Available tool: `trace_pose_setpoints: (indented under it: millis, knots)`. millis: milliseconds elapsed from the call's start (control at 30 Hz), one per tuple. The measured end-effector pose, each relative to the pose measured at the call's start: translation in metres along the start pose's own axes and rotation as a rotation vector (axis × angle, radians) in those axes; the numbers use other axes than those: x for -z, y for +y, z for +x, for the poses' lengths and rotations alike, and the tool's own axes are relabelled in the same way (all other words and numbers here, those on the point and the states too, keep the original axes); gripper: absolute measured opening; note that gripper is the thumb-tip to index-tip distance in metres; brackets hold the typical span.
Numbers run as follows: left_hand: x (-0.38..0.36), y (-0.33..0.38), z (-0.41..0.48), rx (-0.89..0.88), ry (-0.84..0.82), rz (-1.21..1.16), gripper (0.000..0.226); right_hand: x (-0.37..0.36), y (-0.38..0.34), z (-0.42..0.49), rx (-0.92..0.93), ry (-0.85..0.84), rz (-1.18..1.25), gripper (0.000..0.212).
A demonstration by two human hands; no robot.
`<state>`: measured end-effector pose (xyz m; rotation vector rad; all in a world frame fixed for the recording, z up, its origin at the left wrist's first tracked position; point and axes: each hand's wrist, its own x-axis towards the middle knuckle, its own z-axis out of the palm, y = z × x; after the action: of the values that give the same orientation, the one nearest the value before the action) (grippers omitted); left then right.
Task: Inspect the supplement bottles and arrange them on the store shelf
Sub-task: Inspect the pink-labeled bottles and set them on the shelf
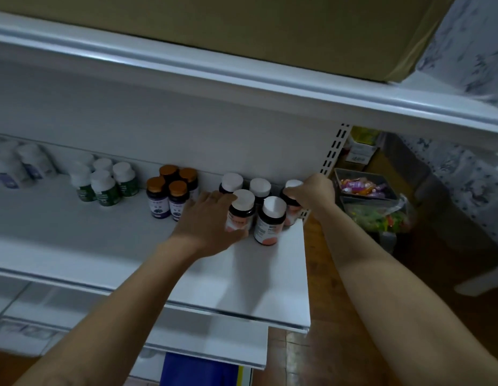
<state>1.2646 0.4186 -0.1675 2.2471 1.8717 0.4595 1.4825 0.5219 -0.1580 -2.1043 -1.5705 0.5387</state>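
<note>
View from a head-worn camera, looking down along two bare forearms at a white store shelf [75, 232].

The left hand [211, 215] wraps its fingers and thumb round the front-left bottle [240, 215], a dark bottle with a white cap and a pink label, standing upright on the shelf. The right hand [311, 190] curls its fingers over the cap and shoulder of the rightmost bottle [291, 211], which stands at the shelf's right end, just beside the slotted upright post [332, 151]. Both bottles belong to a tight cluster of five white-capped bottles [270, 218] near the back wall.

The shelf's right edge lies just beside the cluster. Bare shelf surface runs from the bottles to the front lip (the widest free stretch).

To the left stand four orange-capped bottles [172, 190], then green-labelled bottles [105, 185], then blurred white bottles [19, 165]. An upper shelf [242, 79] overhangs, carrying a cardboard box [242, 23]. Past the right edge are a wooden floor [339, 302] and a bin of colourful packets [362, 188].
</note>
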Motion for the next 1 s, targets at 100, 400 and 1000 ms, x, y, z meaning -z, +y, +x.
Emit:
trace_pose_setpoints:
  millis: [100,400,1000]
  knots:
    - [-0.006,-0.008,-0.002,0.017,0.0,0.001,0.07,-0.016,-0.001,-0.001,-0.052,-0.02,0.067,0.035]
    - [-0.01,-0.024,-0.004,0.03,-0.012,-0.053,0.067,-0.011,-0.015,-0.001,0.044,0.023,-0.095,0.033]
    - [0.01,-0.04,-0.008,0.05,-0.051,-0.034,0.067,-0.047,-0.069,-0.008,0.131,-0.009,-0.362,0.049]
